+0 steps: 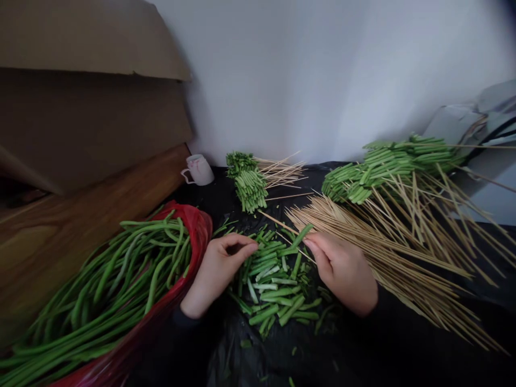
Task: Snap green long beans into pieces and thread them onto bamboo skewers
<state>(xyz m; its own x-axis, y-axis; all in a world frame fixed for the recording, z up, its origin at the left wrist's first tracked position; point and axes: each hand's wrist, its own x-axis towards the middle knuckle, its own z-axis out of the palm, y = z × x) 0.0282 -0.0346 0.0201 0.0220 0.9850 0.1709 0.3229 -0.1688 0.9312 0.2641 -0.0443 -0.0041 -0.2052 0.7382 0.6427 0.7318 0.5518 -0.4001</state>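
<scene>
My right hand (344, 271) pinches a short piece of green bean (302, 235) between thumb and forefinger. A bamboo skewer (277, 221) reaches toward these fingertips; whether they grip it too, I cannot tell. My left hand (220, 269) is closed, thumb and forefinger brought together at the left side of the loose pile of cut bean pieces (278, 293). What lies between those fingertips, if anything, is too small to make out. Another thin skewer (300, 250) lies across the pile below the right fingertips.
Long green beans (108, 274) fill a red plastic bag (197, 220) on the left. Skewered bean bundles stand at the back centre (250, 189) and back right (387, 166). Bare skewers (374, 252) spread at right. A white mug (200, 171) stands near the wall beside a cardboard box (100, 107).
</scene>
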